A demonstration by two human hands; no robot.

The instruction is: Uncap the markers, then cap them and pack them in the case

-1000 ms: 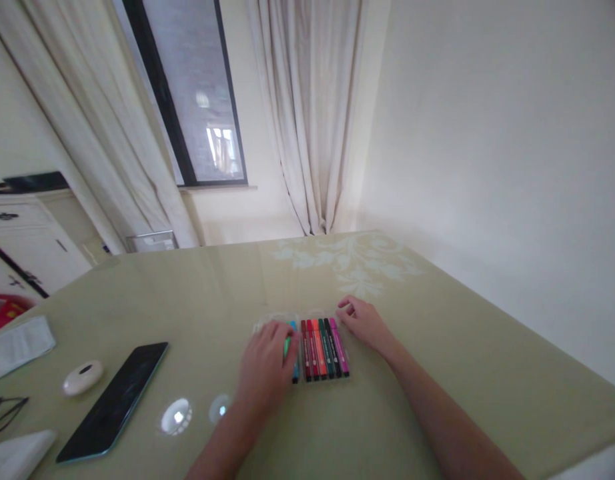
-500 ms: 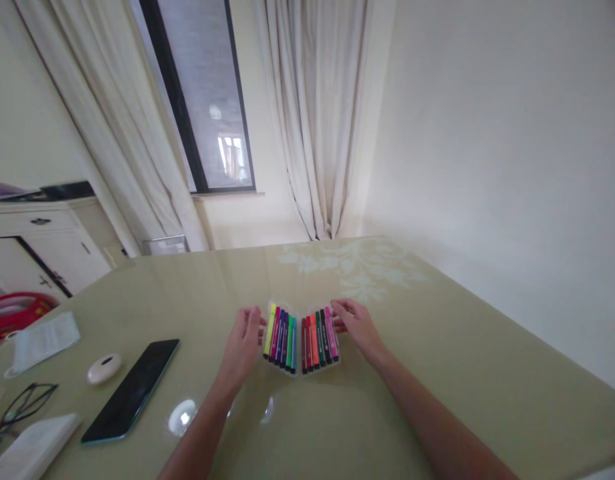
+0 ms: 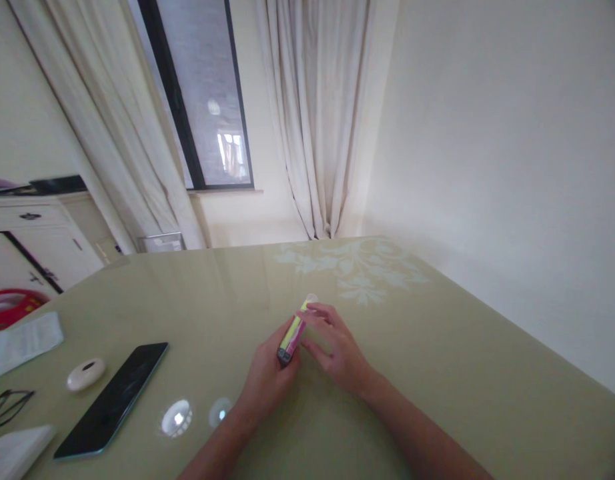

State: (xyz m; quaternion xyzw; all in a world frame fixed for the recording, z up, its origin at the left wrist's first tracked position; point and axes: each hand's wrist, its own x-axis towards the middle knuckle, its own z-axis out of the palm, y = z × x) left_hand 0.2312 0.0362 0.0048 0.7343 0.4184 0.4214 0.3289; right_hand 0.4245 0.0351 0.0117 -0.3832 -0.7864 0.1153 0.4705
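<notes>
A clear plastic case of felt-tip markers (image 3: 293, 333) is folded closed and tilted over the middle of the table, its narrow side turned up. A yellow and a pink marker show through that side; the others are hidden. Wrapped round the lower left of the case is my left hand (image 3: 268, 367). My right hand (image 3: 340, 347) is at its upper right, with fingertips across the case and the thumb lower down against its right side.
On the glossy table (image 3: 467, 360) to the left lie a black phone (image 3: 115, 400), a white oval object (image 3: 86, 375), glasses (image 3: 10, 408), a face mask (image 3: 27, 343) and a white box (image 3: 17, 453). A wall (image 3: 512, 167) runs along the right edge.
The marker case was spread open with two rows of markers showing; now its halves are folded together. Both hands have come closer together, and the case is turned on its side.
</notes>
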